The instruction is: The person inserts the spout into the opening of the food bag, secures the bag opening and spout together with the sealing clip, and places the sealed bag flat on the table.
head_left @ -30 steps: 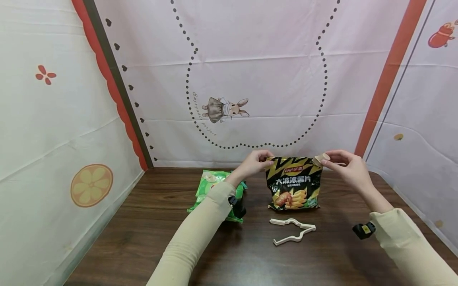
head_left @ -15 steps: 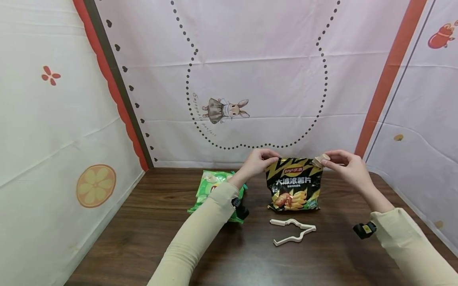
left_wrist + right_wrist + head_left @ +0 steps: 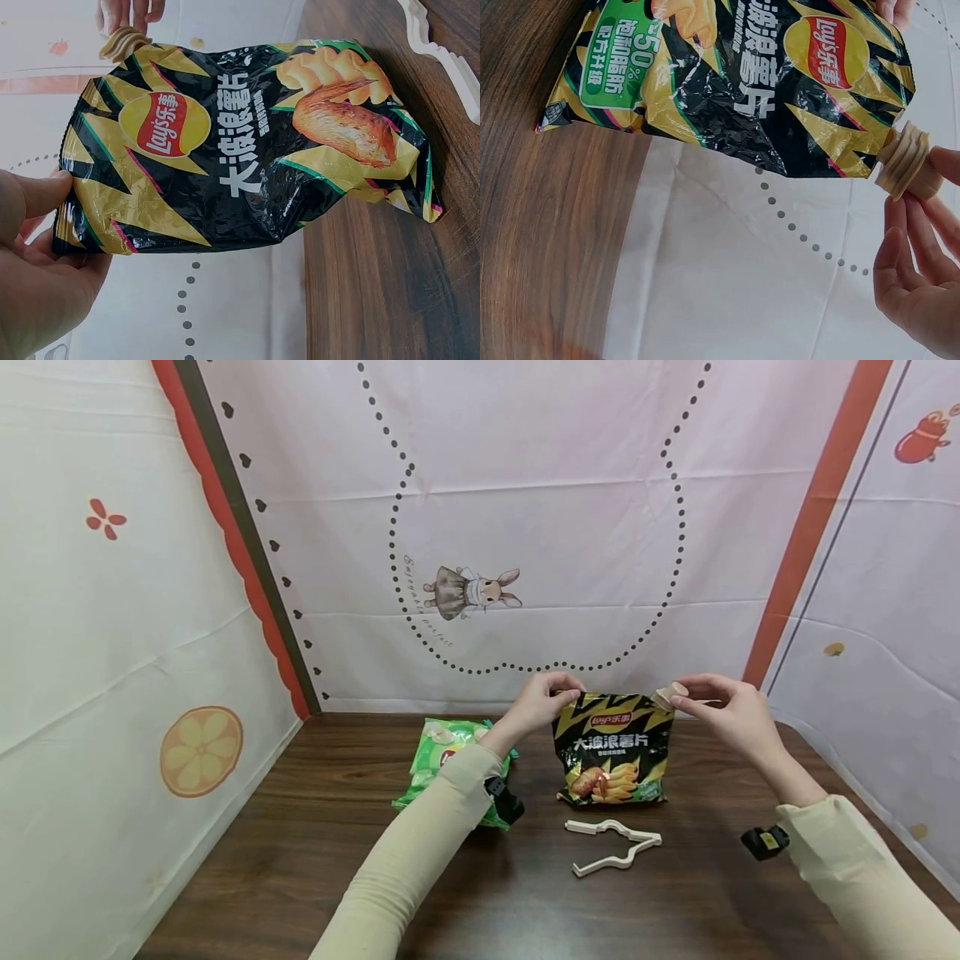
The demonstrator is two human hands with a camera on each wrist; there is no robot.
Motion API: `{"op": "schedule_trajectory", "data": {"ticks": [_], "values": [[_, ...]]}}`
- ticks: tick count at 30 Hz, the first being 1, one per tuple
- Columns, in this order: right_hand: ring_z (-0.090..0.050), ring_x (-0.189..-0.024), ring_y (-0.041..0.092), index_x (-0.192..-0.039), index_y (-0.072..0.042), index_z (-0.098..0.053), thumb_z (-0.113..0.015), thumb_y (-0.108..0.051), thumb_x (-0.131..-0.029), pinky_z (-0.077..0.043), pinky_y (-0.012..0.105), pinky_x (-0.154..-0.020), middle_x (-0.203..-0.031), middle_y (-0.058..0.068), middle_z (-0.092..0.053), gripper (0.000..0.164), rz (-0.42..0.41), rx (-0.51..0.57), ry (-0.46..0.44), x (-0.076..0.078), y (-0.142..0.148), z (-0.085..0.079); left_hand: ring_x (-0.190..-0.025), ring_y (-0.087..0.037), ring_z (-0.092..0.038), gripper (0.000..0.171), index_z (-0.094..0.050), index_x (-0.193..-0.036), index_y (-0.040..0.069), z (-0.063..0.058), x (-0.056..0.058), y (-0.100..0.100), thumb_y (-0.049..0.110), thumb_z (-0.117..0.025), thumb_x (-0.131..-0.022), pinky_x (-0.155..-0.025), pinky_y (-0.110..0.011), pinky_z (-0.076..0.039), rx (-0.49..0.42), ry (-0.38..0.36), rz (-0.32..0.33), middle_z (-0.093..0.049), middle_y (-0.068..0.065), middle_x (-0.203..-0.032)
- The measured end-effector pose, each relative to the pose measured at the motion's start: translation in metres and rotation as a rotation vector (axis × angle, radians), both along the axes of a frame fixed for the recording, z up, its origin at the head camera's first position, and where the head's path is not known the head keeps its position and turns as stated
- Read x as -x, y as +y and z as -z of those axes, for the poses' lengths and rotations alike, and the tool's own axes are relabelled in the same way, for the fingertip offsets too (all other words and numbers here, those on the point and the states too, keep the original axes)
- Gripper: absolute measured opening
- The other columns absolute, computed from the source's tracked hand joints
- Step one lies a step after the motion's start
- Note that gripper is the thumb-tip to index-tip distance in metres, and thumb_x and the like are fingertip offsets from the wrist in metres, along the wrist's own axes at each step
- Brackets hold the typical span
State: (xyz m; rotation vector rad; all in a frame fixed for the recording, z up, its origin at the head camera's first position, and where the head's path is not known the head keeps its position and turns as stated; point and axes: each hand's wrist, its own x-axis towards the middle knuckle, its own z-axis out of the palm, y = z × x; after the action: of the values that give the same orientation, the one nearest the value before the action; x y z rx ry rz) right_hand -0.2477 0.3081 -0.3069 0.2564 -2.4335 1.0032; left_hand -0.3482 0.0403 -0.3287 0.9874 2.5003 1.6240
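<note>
A black and gold Lay's chip bag stands upright on the table in the head view, front toward me. My left hand pinches its top left corner between thumb and fingers, as the left wrist view shows close up. At the top right corner sits a beige, ridged, round-ended piece like a threaded cap. My right hand grips this piece with thumb and fingertips. In front of the bag, a white hinged bag clip lies spread apart on the table.
A green snack bag lies left of the black one, partly hidden behind my left forearm. The dark wooden table ends at a printed cloth hanging behind, with more cloth on both sides.
My left hand has shifted slightly right along the bag's top edge. The black bag has since moved a little left and nearer; the right hand keeps its grip on the cap-like piece.
</note>
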Motion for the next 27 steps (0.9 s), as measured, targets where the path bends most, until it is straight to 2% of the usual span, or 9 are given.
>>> {"op": "schedule_trajectory", "data": {"ticks": [3, 6, 13, 20, 27], "values": [[-0.055, -0.074, -0.016, -0.115, -0.008, -0.067, -0.07, -0.029, -0.086, -0.047, 0.012, -0.061, -0.101, 0.008, -0.069, 0.036, -0.012, -0.021, 0.026, 0.0009, -0.0015, 0.0004, -0.084, -0.015, -0.059, 0.014, -0.068, -0.101, 0.011, 0.0011, 0.0006, -0.0013, 0.016, -0.056, -0.096, -0.074, -0.035, -0.053, 0.011, 0.005, 0.014, -0.065, -0.003, -0.104], [-0.054, -0.072, -0.018, -0.113, -0.008, -0.068, -0.072, -0.027, -0.085, -0.046, 0.009, -0.061, -0.103, 0.015, -0.07, 0.034, -0.002, -0.035, 0.053, 0.0024, -0.0029, 0.0023, -0.084, -0.014, -0.059, 0.015, -0.068, -0.102, 0.012, 0.0024, 0.0012, -0.0024, 0.019, -0.056, -0.096, -0.071, -0.03, -0.051, 0.015, -0.003, 0.032, -0.064, -0.002, -0.106], [-0.052, -0.071, -0.019, -0.112, -0.009, -0.068, -0.071, -0.029, -0.085, -0.046, 0.01, -0.059, -0.101, 0.017, -0.07, 0.034, 0.025, -0.066, 0.051, 0.0042, -0.0051, 0.0025, -0.082, -0.015, -0.058, 0.014, -0.067, -0.102, 0.01, 0.0046, 0.0024, -0.0041, 0.014, -0.055, -0.096, -0.074, -0.038, -0.052, -0.024, -0.021, 0.055, -0.063, -0.003, -0.106], [-0.051, -0.071, -0.018, -0.112, -0.007, -0.067, -0.07, -0.028, -0.086, -0.046, 0.01, -0.06, -0.101, 0.017, -0.07, 0.033, 0.001, -0.078, 0.062, 0.0043, -0.0058, -0.0001, -0.084, -0.012, -0.059, 0.014, -0.067, -0.101, 0.012, 0.0032, 0.0014, -0.0051, 0.018, -0.056, -0.096, -0.078, -0.037, -0.053, -0.005, -0.031, 0.066, -0.064, -0.001, -0.106], [-0.054, -0.071, -0.014, -0.11, -0.009, -0.068, -0.071, -0.033, -0.085, -0.047, 0.012, -0.062, -0.096, 0.014, -0.071, 0.035, 0.002, -0.079, 0.002, 0.0048, -0.0087, -0.0019, -0.087, -0.018, -0.06, 0.014, -0.067, -0.102, 0.011, 0.0031, 0.0019, -0.0063, 0.017, -0.055, -0.096, -0.078, -0.039, -0.053, 0.001, -0.029, 0.064, -0.063, -0.003, -0.107]]}}
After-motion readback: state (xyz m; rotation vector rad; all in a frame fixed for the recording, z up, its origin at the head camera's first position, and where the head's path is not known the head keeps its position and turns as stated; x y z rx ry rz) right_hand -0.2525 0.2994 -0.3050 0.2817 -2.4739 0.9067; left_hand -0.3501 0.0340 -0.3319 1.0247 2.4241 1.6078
